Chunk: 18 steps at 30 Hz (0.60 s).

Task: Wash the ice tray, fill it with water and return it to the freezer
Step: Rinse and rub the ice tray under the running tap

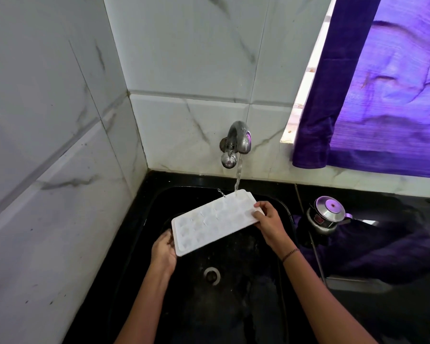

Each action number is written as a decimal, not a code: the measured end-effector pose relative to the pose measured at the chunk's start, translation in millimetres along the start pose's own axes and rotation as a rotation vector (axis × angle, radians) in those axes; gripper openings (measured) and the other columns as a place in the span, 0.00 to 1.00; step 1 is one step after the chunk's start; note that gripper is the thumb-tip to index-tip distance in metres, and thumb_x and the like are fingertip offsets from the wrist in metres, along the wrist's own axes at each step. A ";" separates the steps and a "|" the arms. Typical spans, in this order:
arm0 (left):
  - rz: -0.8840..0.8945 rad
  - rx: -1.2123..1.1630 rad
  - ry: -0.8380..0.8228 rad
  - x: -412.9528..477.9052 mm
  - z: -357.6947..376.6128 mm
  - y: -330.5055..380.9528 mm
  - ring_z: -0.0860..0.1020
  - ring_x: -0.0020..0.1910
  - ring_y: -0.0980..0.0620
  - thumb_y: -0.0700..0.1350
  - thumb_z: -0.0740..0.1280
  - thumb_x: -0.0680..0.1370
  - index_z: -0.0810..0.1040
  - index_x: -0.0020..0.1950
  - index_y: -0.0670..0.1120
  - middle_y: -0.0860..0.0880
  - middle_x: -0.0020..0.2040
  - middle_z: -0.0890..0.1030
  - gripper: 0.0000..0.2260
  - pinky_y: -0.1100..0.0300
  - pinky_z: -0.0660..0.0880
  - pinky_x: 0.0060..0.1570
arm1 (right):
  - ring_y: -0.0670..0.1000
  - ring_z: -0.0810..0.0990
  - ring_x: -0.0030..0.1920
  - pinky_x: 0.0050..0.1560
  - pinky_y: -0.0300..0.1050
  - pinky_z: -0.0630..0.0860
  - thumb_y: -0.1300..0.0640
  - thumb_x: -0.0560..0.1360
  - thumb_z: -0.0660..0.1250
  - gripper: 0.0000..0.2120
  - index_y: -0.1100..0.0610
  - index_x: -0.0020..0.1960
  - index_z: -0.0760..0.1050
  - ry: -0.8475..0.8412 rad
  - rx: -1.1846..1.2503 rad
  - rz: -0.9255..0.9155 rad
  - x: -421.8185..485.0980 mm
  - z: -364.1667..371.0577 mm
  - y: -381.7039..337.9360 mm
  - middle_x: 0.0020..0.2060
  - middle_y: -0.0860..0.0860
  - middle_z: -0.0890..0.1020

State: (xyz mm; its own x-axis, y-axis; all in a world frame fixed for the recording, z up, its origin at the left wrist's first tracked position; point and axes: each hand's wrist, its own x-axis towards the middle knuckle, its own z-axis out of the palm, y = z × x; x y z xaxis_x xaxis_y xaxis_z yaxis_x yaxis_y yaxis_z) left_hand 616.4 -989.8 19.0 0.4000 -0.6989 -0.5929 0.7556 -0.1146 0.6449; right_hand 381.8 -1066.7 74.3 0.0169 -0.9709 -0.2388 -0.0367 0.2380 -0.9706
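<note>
A white ice tray (214,222) with several small cells is held over the black sink (233,294), cells up, its far end raised toward the wall. My left hand (163,252) grips the near left corner. My right hand (268,220) grips the far right edge, thumb on top. A steel tap (236,142) on the tiled wall is running, and its stream (237,177) lands on the far end of the tray. Water spills off that end into the sink.
The sink drain (212,275) lies below the tray. A steel kettle (327,214) stands on the black counter to the right. A purple curtain (382,83) hangs over the window at upper right. White tiled walls close the left and back.
</note>
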 end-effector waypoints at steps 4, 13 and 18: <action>-0.185 0.091 -0.110 1.0 9.2 -9.2 0.80 0.46 0.44 0.50 0.54 0.82 0.75 0.60 0.40 0.42 0.54 0.79 0.18 0.49 0.78 0.42 | 0.50 0.71 0.40 0.39 0.44 0.69 0.69 0.76 0.61 0.09 0.55 0.45 0.70 -0.010 -0.052 -0.113 -3.7 -8.8 2.3 0.46 0.54 0.74; -0.030 0.142 0.004 9.4 34.7 -24.3 0.80 0.49 0.43 0.52 0.53 0.82 0.75 0.60 0.41 0.41 0.59 0.79 0.19 0.52 0.77 0.45 | 0.59 0.58 0.75 0.75 0.57 0.52 0.49 0.81 0.54 0.24 0.62 0.71 0.64 0.205 -1.277 -0.648 -8.6 10.9 -6.4 0.74 0.61 0.60; -0.020 0.079 -0.084 11.4 43.7 -18.3 0.79 0.51 0.41 0.51 0.54 0.82 0.75 0.60 0.40 0.39 0.60 0.77 0.19 0.50 0.79 0.46 | 0.62 0.36 0.75 0.72 0.61 0.32 0.40 0.79 0.42 0.35 0.63 0.77 0.41 0.061 -1.564 -0.602 -13.4 57.3 -5.4 0.75 0.63 0.40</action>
State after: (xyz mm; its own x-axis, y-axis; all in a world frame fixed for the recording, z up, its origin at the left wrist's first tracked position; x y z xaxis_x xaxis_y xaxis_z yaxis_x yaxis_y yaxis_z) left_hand 584.5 -1026.5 21.5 0.3384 -0.7521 -0.5656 0.7182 -0.1820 0.6716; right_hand 439.1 -1053.5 81.0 0.3627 -0.9166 0.1679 -0.9318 -0.3588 0.0546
